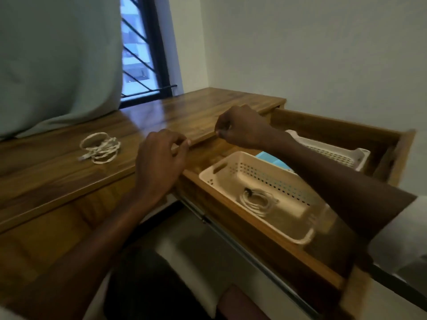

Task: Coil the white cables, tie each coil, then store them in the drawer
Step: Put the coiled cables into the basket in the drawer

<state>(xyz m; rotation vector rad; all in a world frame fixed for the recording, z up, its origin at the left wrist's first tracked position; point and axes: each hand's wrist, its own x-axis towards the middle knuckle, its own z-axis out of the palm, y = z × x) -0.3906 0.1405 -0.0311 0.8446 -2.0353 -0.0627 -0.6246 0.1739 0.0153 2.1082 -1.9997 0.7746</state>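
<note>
Bench (69,179): wooden top, set under a barred window (138,54); pale green cloth (57,61) draped at its far L end.
Drawer (335,132): pulled out at R of bench; two perforated plastic baskets seen inside, w/ a blue item (272,160) between them.
Near basket (233,167): cream; one coiled white cable (258,202) lies in it, bound w/ a dark tie.
Far basket (335,153): whitish, partly hidden by R forearm; contents cannot be told.
Loose cable (100,147): white, roughly coiled, lying on bench top L of both hands; no tie made out.
Left hand (159,158): fingers curled in, tips close together at front edge of bench; nothing seen held.
Right hand (240,128): raised over bench edge beside drawer, fingers pinched toward thumb; whether sth small is gripped cannot be told.
</note>
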